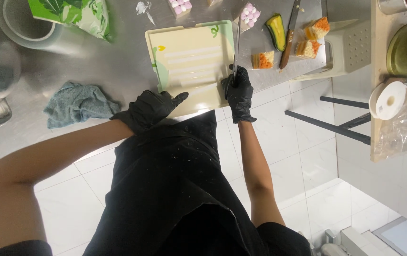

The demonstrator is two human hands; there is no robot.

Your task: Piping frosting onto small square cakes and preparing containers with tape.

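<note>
Arms reaching over steel counter [118, 66], black-gloved right hand [238, 90] clenched around long thin knife [236, 47], gloved left hand [149, 110] loosely open, touching pale cream plastic cutting board [191, 61] edge

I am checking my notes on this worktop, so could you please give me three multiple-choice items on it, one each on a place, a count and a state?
1. Where does the blue cloth lie?
A. left of the cutting board
B. on the board
C. on the floor

2. How many orange-topped cake pieces lie right of the board?
A. one
B. three
C. six

3. What is the right hand doing?
A. resting flat
B. holding the long knife
C. holding a cup

Answers: 1 A, the cloth sits on the steel beside the board; 2 B, three show near the second knife; 3 B, gloved fingers wrap the handle.
</note>
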